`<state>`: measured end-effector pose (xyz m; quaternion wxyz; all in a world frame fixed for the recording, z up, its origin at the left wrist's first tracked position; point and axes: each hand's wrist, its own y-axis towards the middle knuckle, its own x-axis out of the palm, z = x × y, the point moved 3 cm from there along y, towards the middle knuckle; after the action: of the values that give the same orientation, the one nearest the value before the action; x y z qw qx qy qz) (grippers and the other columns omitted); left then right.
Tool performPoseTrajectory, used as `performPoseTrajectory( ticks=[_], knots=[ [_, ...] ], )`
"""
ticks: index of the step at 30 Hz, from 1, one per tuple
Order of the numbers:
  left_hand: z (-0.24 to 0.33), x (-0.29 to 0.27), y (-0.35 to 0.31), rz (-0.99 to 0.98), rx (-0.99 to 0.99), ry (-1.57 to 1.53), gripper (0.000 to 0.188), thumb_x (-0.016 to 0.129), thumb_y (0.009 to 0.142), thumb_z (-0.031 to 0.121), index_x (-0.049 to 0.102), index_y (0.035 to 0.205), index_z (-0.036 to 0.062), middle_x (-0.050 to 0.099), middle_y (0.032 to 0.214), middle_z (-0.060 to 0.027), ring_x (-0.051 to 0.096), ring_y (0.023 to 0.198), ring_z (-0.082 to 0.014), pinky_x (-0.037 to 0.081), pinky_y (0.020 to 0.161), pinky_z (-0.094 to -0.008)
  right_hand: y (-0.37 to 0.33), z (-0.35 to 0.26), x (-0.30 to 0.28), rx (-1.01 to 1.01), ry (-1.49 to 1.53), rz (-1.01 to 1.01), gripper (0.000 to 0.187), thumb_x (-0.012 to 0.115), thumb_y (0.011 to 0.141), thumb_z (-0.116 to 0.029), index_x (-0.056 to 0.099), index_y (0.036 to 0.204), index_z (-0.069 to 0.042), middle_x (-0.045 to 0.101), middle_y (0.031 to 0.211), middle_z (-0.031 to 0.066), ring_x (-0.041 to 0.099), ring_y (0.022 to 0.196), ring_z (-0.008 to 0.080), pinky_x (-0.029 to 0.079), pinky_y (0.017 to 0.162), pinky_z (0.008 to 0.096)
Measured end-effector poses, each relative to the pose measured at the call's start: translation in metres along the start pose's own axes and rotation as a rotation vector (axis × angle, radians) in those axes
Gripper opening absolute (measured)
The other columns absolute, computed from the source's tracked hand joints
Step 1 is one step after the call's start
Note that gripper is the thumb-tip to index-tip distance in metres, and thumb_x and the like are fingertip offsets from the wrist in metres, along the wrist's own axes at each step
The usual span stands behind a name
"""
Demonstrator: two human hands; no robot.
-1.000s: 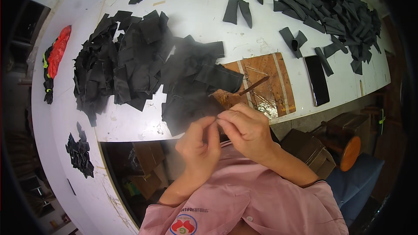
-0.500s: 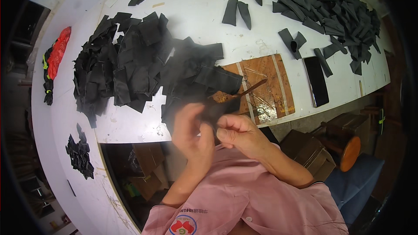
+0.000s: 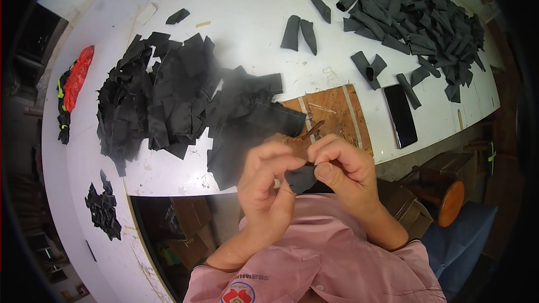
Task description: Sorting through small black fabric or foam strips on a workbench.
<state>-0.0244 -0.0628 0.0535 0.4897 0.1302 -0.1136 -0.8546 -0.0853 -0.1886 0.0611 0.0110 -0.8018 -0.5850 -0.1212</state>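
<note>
- Head view, the grip: the left hand [image 3: 265, 178] and right hand [image 3: 349, 178] meet on a small black fabric piece [image 3: 302, 180], thumbs and fingertips pinching its left and right sides; its far edge is partly hidden by fingers.
- Risk, as I judge it: the piece could slip or twist if either pinch loosens, since only fingertips hold it. It could also drop past the near table edge, as the grip sits about there.
- Surface: just beyond the grip on the white table [image 3: 241, 22], a brown panel [image 3: 348, 113] bears a slim brown tool [image 3: 314, 130]; beyond-left, heaped flat black fabric pieces [image 3: 179, 92]; far beyond-right, piled black fabric tubes [image 3: 415, 19]; nearer right, a smartphone [image 3: 400, 116].
- Room: right of the grip, below table height, a round wooden stool seat [image 3: 451, 204] and cardboard boxes [image 3: 411, 209].
</note>
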Motion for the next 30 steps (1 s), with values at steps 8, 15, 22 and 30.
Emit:
performPoseTrajectory(
  ticks=[8, 15, 22, 30],
  knots=[
    [0.021, 0.022, 0.062, -0.456, -0.691, -1.809, 0.033, 0.045, 0.078, 0.001, 0.040, 0.110, -0.0061, 0.054, 0.074, -0.0103, 0.035, 0.032, -0.0051, 0.027, 0.029, -0.0178, 0.051, -0.029, -0.019, 0.204, 0.141, -0.080, 0.016, 0.054, 0.084, -0.016, 0.053, 0.075, -0.002, 0.046, 0.064, -0.0048, 0.039, 0.056, 0.0039, 0.031, 0.050, 0.0169],
    [-0.049, 0.023, 0.031, -0.186, -0.773, -1.246, 0.032, 0.050, 0.078, 0.006, 0.049, 0.110, -0.0012, 0.057, 0.076, -0.0086, 0.037, 0.039, -0.0042, 0.027, 0.036, -0.0180, 0.036, 0.054, -0.045, 0.489, 0.383, -0.122, 0.020, 0.053, 0.085, -0.022, 0.055, 0.073, -0.006, 0.046, 0.063, -0.0043, 0.041, 0.052, 0.0030, 0.030, 0.046, 0.0163],
    [-0.011, 0.015, 0.056, -0.184, 0.199, 0.069, 0.028, 0.058, 0.075, 0.007, 0.059, 0.102, 0.0023, 0.050, 0.110, -0.0158, 0.051, 0.093, -0.0220, 0.042, 0.077, -0.0282, 0.052, 0.044, -0.041, 0.330, 0.111, -0.116, 0.019, 0.056, 0.084, -0.022, 0.055, 0.076, -0.005, 0.047, 0.064, -0.0049, 0.041, 0.053, 0.0042, 0.034, 0.049, 0.0170],
    [-0.013, 0.010, 0.039, 0.100, -0.136, -0.740, 0.019, 0.065, 0.074, 0.009, 0.058, 0.088, -0.0022, 0.059, 0.094, -0.0154, 0.054, 0.093, -0.0260, 0.041, 0.084, -0.0386, 0.039, -0.037, -0.013, -0.548, -1.090, -0.069, 0.023, 0.065, 0.068, -0.020, 0.055, 0.077, -0.002, 0.049, 0.061, 0.0061, 0.051, 0.065, 0.0198, 0.042, 0.052, 0.0304]
  ],
)
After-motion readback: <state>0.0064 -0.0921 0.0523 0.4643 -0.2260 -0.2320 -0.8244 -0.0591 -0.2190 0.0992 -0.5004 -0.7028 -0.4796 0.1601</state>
